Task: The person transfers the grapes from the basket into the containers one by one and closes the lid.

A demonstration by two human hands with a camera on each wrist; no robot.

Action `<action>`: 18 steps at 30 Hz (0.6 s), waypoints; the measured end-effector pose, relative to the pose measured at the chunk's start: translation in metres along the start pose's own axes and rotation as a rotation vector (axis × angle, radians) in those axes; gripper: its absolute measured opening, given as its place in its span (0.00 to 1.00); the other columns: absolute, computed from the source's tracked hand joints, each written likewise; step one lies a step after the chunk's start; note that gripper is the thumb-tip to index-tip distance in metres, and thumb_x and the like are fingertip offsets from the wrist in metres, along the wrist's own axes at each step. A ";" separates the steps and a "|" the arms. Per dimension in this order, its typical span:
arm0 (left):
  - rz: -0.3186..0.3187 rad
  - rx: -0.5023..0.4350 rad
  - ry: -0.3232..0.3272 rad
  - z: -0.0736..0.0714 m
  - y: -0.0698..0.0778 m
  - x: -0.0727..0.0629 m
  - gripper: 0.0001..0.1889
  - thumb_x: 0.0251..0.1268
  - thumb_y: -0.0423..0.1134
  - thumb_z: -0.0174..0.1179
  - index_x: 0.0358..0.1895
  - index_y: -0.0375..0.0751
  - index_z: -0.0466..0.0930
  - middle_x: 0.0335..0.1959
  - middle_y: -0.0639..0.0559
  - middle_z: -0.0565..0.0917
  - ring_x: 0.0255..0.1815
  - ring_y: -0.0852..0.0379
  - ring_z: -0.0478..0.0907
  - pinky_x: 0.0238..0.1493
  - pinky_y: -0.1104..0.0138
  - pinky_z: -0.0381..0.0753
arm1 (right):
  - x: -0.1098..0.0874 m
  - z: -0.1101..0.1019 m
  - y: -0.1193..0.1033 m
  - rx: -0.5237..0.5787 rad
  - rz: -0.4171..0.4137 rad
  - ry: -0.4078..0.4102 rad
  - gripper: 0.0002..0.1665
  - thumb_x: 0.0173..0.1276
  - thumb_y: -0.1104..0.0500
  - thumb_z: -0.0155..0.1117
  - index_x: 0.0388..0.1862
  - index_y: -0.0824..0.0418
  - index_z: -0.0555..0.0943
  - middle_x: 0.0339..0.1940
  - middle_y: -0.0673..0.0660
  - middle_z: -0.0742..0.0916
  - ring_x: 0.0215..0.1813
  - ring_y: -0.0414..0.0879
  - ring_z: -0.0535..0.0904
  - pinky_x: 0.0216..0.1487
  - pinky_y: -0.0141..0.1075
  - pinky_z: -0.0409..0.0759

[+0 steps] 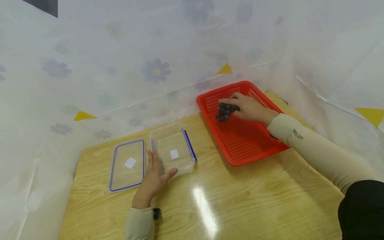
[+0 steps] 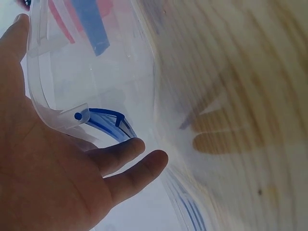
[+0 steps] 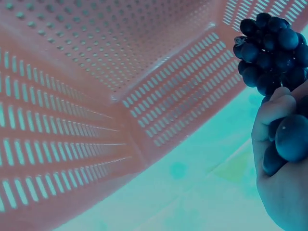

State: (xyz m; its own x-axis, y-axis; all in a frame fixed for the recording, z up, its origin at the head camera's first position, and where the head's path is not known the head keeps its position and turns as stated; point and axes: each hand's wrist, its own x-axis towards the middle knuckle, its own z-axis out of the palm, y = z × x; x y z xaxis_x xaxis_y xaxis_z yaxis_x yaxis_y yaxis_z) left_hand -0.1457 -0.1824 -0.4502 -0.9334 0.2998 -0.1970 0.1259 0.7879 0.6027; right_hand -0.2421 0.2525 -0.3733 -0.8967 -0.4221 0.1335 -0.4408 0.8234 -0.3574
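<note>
In the head view my right hand (image 1: 247, 107) grips a bunch of dark grapes (image 1: 225, 112) over the red basket (image 1: 240, 159). The right wrist view shows the fingers curled around part of the bunch (image 3: 272, 55), with the slotted basket walls beside it. My left hand (image 1: 154, 178) lies along the near left corner of a clear plastic container (image 1: 168, 136), its fingers straight and thumb spread. Seen from the left wrist, two fingertips (image 2: 132, 143) reach past the container's blue clip (image 2: 108, 122). A white label sits on the container's bottom.
Left of the container lies its flat clear lid (image 1: 123, 176) with a blue seal and a white label. All of it stands on a wood-grain table (image 1: 246, 206). A pale flowered sheet (image 1: 126, 76) hangs behind, with yellow triangles on it.
</note>
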 end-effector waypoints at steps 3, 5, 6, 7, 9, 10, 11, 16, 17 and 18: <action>0.004 0.007 0.004 0.001 0.000 0.001 0.64 0.64 0.71 0.57 0.79 0.38 0.19 0.79 0.38 0.21 0.78 0.32 0.34 0.74 0.42 0.44 | 0.001 -0.004 -0.004 0.013 0.002 0.012 0.39 0.66 0.68 0.63 0.76 0.51 0.71 0.55 0.64 0.76 0.51 0.58 0.76 0.53 0.53 0.78; 0.007 0.010 0.007 0.001 0.001 0.003 0.64 0.64 0.71 0.57 0.79 0.37 0.21 0.79 0.38 0.22 0.79 0.32 0.35 0.74 0.42 0.45 | 0.002 -0.007 -0.007 0.026 0.005 0.022 0.38 0.66 0.68 0.63 0.75 0.51 0.72 0.56 0.64 0.76 0.52 0.58 0.76 0.54 0.53 0.77; 0.010 0.008 0.009 0.001 0.001 0.003 0.65 0.64 0.71 0.57 0.79 0.36 0.21 0.79 0.38 0.22 0.79 0.32 0.35 0.74 0.42 0.45 | 0.002 -0.009 -0.008 0.032 0.012 0.023 0.38 0.66 0.68 0.63 0.75 0.51 0.72 0.56 0.63 0.76 0.53 0.58 0.75 0.54 0.53 0.77; 0.013 0.007 0.011 0.002 0.002 0.004 0.65 0.63 0.72 0.57 0.80 0.36 0.22 0.80 0.37 0.22 0.79 0.32 0.36 0.74 0.42 0.45 | 0.002 -0.010 -0.009 0.034 0.017 0.025 0.37 0.67 0.68 0.63 0.75 0.50 0.72 0.56 0.63 0.75 0.53 0.58 0.75 0.54 0.53 0.77; 0.014 0.004 0.009 0.003 0.004 0.005 0.65 0.63 0.72 0.57 0.80 0.35 0.22 0.80 0.38 0.22 0.78 0.32 0.36 0.74 0.42 0.46 | 0.002 -0.014 -0.011 0.049 0.029 0.029 0.37 0.67 0.68 0.63 0.75 0.50 0.72 0.57 0.62 0.75 0.54 0.58 0.75 0.55 0.54 0.78; 0.014 0.004 0.008 0.003 0.004 0.006 0.65 0.63 0.72 0.58 0.80 0.35 0.22 0.79 0.39 0.22 0.78 0.31 0.37 0.74 0.42 0.46 | 0.002 -0.016 -0.012 0.056 0.032 0.034 0.37 0.67 0.68 0.63 0.74 0.50 0.73 0.57 0.62 0.75 0.54 0.58 0.75 0.55 0.54 0.78; 0.015 0.002 0.007 0.003 0.005 0.006 0.65 0.63 0.72 0.58 0.80 0.35 0.22 0.79 0.39 0.21 0.78 0.31 0.37 0.74 0.42 0.46 | 0.002 -0.017 -0.013 0.062 0.033 0.038 0.37 0.67 0.68 0.62 0.74 0.50 0.73 0.57 0.61 0.75 0.55 0.58 0.74 0.55 0.54 0.78; 0.010 -0.003 0.003 0.004 0.008 0.009 0.63 0.67 0.66 0.60 0.80 0.36 0.22 0.79 0.41 0.20 0.78 0.29 0.39 0.73 0.40 0.49 | 0.005 -0.024 -0.019 0.074 -0.002 0.079 0.34 0.67 0.68 0.61 0.72 0.52 0.75 0.58 0.62 0.75 0.55 0.57 0.75 0.56 0.53 0.77; 0.010 -0.004 0.006 0.004 0.008 0.009 0.62 0.67 0.65 0.61 0.80 0.36 0.22 0.79 0.41 0.20 0.78 0.29 0.40 0.72 0.40 0.50 | 0.006 -0.024 -0.021 0.076 -0.011 0.088 0.33 0.67 0.68 0.60 0.72 0.53 0.75 0.59 0.62 0.75 0.55 0.57 0.76 0.56 0.53 0.77; 0.009 -0.004 0.006 0.004 0.008 0.009 0.62 0.67 0.64 0.61 0.80 0.36 0.22 0.79 0.40 0.20 0.77 0.28 0.41 0.72 0.39 0.50 | 0.007 -0.025 -0.022 0.073 -0.019 0.096 0.33 0.67 0.68 0.60 0.72 0.54 0.75 0.59 0.62 0.75 0.55 0.57 0.76 0.56 0.53 0.77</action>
State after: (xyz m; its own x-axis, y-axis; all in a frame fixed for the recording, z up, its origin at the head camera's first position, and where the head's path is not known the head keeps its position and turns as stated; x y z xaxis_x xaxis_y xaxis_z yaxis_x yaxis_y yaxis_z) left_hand -0.1516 -0.1708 -0.4502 -0.9344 0.3034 -0.1868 0.1328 0.7830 0.6077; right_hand -0.2399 0.2408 -0.3409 -0.8896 -0.3963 0.2272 -0.4566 0.7841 -0.4203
